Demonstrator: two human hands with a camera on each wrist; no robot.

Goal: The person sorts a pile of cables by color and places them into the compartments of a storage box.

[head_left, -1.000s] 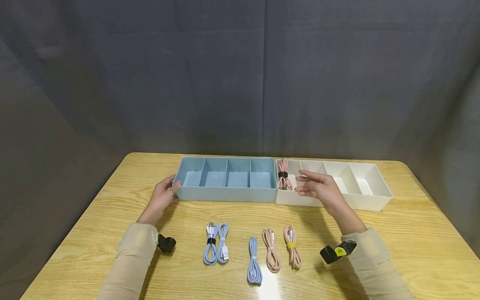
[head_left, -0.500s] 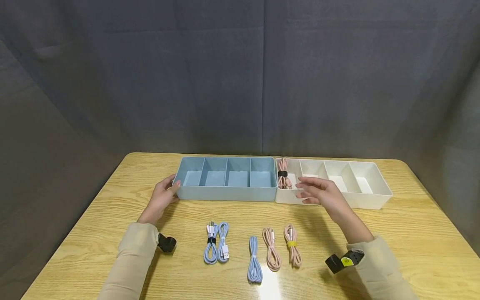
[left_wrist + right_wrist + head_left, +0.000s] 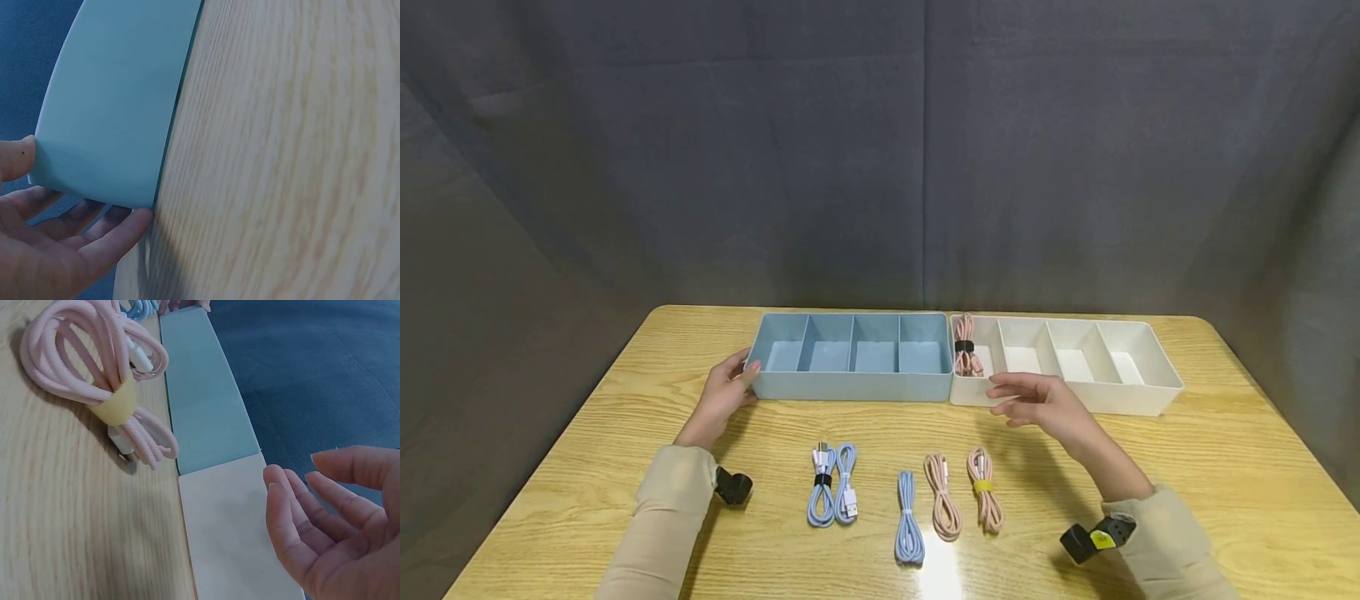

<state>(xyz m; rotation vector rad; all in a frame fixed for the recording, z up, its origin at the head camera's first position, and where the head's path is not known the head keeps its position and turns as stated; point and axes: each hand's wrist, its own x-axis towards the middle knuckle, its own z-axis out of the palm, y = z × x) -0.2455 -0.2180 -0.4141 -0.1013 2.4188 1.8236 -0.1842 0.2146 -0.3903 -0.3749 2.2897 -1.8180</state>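
My left hand (image 3: 722, 396) holds the left end of a blue divided storage box (image 3: 850, 387), thumb at its rim corner and fingers along the end wall, also seen in the left wrist view. My right hand (image 3: 1045, 408) hovers with loosely bent fingers in front of a white divided storage box (image 3: 1127, 400), holding nothing. A pink charging cable with a black strap (image 3: 965, 346) stands in the white box's leftmost compartment. On the table lie a blue cable with a black strap (image 3: 822, 492), two other blue cables, a pink cable (image 3: 943, 500) and a pink cable with a yellow strap (image 3: 985, 492).
The two boxes stand end to end along the back of the wooden table (image 3: 587, 467). Behind them hangs a dark grey curtain (image 3: 880, 167). A blue cable (image 3: 908, 521) lies nearest the front, beside a bright reflection.
My right hand has drawn back from over the white box, down toward me and slightly right. The left hand keeps its place on the blue box. The cables lie as before.
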